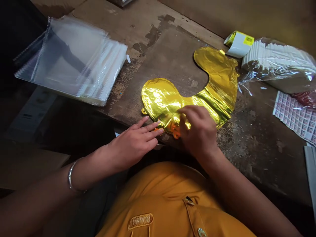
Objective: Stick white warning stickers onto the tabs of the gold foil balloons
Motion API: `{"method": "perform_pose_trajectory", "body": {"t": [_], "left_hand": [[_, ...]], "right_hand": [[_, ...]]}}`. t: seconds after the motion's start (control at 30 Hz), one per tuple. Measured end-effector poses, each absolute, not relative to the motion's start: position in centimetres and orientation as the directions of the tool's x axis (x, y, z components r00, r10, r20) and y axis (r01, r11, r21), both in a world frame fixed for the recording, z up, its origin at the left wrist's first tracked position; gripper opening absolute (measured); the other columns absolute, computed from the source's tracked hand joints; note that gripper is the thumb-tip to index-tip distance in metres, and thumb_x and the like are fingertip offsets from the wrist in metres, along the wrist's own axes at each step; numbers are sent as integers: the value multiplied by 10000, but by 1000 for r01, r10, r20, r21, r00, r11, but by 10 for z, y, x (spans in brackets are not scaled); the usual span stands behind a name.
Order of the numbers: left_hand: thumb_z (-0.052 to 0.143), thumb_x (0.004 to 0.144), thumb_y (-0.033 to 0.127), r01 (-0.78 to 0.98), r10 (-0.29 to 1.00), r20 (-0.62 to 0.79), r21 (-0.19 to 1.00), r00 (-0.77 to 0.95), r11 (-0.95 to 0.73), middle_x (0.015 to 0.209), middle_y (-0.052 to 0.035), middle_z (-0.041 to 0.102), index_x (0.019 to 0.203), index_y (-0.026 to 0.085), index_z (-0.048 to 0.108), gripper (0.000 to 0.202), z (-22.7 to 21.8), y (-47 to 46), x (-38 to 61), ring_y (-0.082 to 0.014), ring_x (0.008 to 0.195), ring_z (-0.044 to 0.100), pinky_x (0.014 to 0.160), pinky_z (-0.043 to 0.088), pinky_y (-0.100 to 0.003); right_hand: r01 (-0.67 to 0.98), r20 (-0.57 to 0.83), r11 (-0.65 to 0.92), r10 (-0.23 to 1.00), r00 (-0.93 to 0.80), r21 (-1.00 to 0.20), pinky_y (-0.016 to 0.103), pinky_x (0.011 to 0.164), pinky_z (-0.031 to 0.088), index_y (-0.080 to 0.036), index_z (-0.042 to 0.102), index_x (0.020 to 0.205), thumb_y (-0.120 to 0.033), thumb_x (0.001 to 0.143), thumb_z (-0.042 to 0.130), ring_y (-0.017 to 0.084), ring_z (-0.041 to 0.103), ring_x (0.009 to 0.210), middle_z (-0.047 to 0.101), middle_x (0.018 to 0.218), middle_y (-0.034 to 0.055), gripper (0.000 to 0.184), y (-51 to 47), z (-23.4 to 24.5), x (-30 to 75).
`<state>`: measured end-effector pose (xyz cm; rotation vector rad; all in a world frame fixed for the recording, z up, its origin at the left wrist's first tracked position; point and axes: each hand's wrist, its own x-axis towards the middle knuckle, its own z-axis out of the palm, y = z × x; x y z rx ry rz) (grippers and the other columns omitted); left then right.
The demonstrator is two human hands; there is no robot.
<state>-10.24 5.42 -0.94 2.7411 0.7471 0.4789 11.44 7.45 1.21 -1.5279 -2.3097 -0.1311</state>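
A flat gold foil balloon [217,82], curved like a horseshoe, lies on the worn wooden table [160,46]. My left hand [133,144] rests at the table's near edge with its fingers stretched flat, the tips pressing the balloon's near fold. My right hand [197,131] is curled over the same near part of the balloon, fingers pinched on the folded foil.
A stack of clear plastic bags [74,62] lies at the far left. A label roll [238,42], a plastic-wrapped pack of white pieces [278,57] and a sheet of small stickers [293,115] sit at the right. The table's near edge is by my body.
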Motion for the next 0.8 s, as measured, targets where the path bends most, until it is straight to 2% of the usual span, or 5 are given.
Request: {"method": "perform_pose_trajectory", "body": {"t": [0.1,0.33,0.47,0.57,0.8], "left_hand": [[477,895,102,460,565,235,380,791,-803,1333,-114,583,910,144,665,193,-8,51,-106,-258,1328,452,1152,323,-483],[488,910,174,554,684,194,453,703,-699,1329,-107,539,861,179,649,168,1,42,-117,-217,1257,494,1141,341,-468],[506,900,171,587,715,233,435,659,-682,1403,-126,461,851,167,653,154,9,44,-114,-245,1310,434,1143,333,-463],[519,893,185,613,730,241,412,640,-674,1437,-131,419,834,166,657,151,16,48,-111,-270,1333,407,1152,306,-483],[515,893,198,521,633,213,408,744,-750,1361,-119,510,863,174,651,141,28,68,-99,-258,1281,466,1114,359,-451]], "right_hand": [[715,212,688,722,-658,-123,349,941,496,-120,630,1145,-160,912,486,213,601,1033,661,1208,121,277,62,11,111],[759,160,634,772,-615,-148,387,955,492,-83,660,1125,-112,925,414,243,619,1094,659,1207,181,319,55,2,105],[827,176,441,897,-405,-348,272,689,486,-155,702,836,-177,886,520,166,629,747,718,831,71,190,64,11,103],[806,76,223,973,-218,-548,223,529,359,-171,614,617,-281,806,650,94,471,534,548,554,-31,221,78,17,104],[673,-256,-67,949,-185,-737,236,457,234,-177,471,492,-454,864,489,66,315,438,375,436,-53,464,109,26,116]]}}
